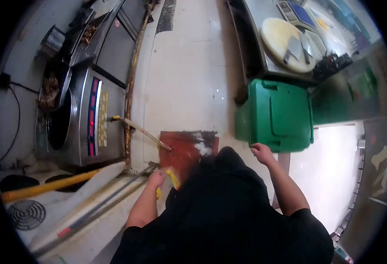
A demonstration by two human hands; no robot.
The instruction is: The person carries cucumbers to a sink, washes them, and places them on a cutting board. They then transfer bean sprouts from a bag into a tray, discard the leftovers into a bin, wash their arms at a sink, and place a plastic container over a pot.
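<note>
My left hand (pixel 157 178) is closed around a blurred yellow object (pixel 173 177), low beside my black shirt. Just ahead of it a dark red dustpan-like plate (pixel 182 149) lies on the pale floor with white scraps (pixel 202 147) on it. A wooden stick (pixel 143 130) slants from the plate toward the cooker. My right hand (pixel 262 152) hangs free with loosely curled fingers, holding nothing, right next to the near corner of a green lidded bin (pixel 279 114).
A steel cooker with a wok (pixel 59 123) and a red-buttoned panel (pixel 94 116) stands at left. A yellow pole (pixel 44 187) and a round floor grate (pixel 26 214) lie at lower left. A counter at upper right holds a round chopping board (pixel 277 35) with cleavers (pixel 294 47).
</note>
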